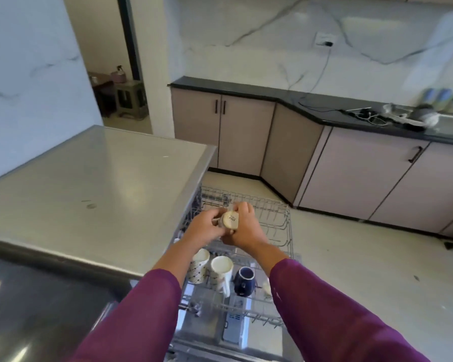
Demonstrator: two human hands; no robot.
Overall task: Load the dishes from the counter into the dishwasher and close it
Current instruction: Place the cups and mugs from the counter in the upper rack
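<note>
The left hand (204,229) and right hand (247,229), both curled round the cream mug (229,220) from opposite sides, held it base-up, long axis near upright, above the middle of the dishwasher rack (285,222), beyond three mugs (221,269) along its near edge.

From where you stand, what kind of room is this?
Most likely a home kitchen. A grey wire dishwasher rack is pulled out with a white ceramic mug and a dark blue mug in it, and beige cabinet doors stand under a black countertop.
</note>
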